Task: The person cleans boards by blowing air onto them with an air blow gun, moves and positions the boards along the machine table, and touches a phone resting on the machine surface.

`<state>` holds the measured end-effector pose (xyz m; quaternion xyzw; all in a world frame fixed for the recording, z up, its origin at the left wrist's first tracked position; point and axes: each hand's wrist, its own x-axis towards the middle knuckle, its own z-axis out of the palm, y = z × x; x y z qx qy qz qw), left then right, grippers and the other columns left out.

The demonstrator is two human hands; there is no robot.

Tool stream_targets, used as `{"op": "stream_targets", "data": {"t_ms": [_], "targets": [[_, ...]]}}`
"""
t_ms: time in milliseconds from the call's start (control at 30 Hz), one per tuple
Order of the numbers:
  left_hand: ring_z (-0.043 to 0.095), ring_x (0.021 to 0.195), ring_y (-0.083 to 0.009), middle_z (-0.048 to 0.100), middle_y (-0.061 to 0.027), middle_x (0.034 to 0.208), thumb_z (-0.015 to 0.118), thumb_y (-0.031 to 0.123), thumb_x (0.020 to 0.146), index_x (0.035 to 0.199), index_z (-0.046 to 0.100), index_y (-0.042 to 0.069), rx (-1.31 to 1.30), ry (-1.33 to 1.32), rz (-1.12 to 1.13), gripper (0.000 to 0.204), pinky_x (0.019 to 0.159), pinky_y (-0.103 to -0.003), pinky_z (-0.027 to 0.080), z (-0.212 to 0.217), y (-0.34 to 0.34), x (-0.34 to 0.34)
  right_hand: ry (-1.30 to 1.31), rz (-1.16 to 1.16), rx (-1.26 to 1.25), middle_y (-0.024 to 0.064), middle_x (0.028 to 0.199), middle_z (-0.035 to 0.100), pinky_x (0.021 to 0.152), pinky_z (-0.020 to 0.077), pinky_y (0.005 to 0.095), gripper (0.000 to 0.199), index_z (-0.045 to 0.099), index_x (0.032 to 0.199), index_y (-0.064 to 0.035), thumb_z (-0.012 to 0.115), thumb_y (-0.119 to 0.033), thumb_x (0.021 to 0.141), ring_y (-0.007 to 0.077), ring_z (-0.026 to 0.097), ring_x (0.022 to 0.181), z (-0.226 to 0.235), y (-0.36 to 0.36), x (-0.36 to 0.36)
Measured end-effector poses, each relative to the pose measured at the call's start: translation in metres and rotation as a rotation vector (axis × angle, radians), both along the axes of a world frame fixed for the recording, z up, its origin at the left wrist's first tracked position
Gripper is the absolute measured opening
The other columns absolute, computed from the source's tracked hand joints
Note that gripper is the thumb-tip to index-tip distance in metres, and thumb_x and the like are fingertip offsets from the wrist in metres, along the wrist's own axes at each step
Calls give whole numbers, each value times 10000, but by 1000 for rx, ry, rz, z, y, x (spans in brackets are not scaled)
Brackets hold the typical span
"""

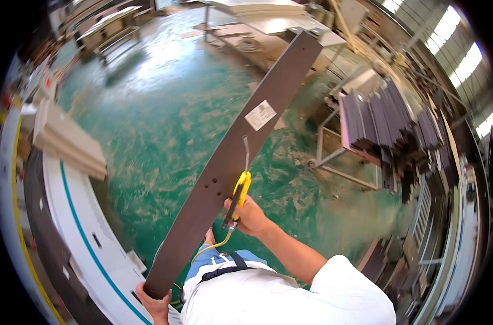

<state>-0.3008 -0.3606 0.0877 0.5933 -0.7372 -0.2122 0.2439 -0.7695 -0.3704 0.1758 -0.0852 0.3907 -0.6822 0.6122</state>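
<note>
A long dark brown board (203, 203) slants up and away in front of me. My left hand (155, 306) is closed on its near lower end. A white label (260, 115) sticks to the board's upper half, and several small holes show near its middle. In my right hand (249, 215) is a yellow air blow gun (241, 192), gripped by its handle. Its thin bent metal nozzle lies over the board's face in this view; I cannot tell whether it touches. A yellow hose (219, 244) runs from the handle down past my leg.
On my left is a white machine bed (86, 216) with a green stripe, and pale stacked boards (67, 141) beyond it. To the right, a wheeled metal cart (346, 177) carries many dark strips (384, 116). A table with sheets (268, 13) stands ahead on the green floor (149, 119).
</note>
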Motion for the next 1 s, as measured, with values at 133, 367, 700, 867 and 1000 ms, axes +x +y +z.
{"op": "stream_targets", "data": {"t_ms": [133,367,700,867,1000], "targets": [[556,1148,-374,520,-167,1230,947,189,585,1345,469,57,10,41,-83,908,1018,-455,458,-32,-75,-25,33,-37,-8,-25,850,565,587,497,307,138,607,989,-149,740,-117,984,123,583,688,0,-28,-14],[548,1200,-404,548,-187,1260,921,158,604,1389,475,47,14,-24,-233,909,1045,-487,453,-41,-168,-108,48,-107,-16,-6,952,648,600,510,292,194,620,1095,-135,774,-174,982,114,614,703,-21,-59,-68],[553,1178,-421,563,-197,1237,906,178,621,1411,488,53,-22,-255,-71,903,1008,-505,459,1,-110,-156,-31,108,98,1,872,604,605,502,289,131,627,1012,-95,747,-147,996,118,583,683,-35,-111,-131],[550,1143,-417,552,-183,1192,919,109,603,1351,483,55,29,-268,284,868,994,-507,465,15,-16,-140,1,432,126,4,793,547,607,457,344,156,590,939,-104,739,-72,972,150,556,675,-21,-156,-86],[539,1179,-416,551,-177,1213,923,85,543,1322,492,69,46,-253,544,891,1019,-514,454,13,59,-140,-8,691,63,0,796,540,618,444,340,150,602,944,-109,747,-91,975,152,544,687,-16,-171,-43]]}}
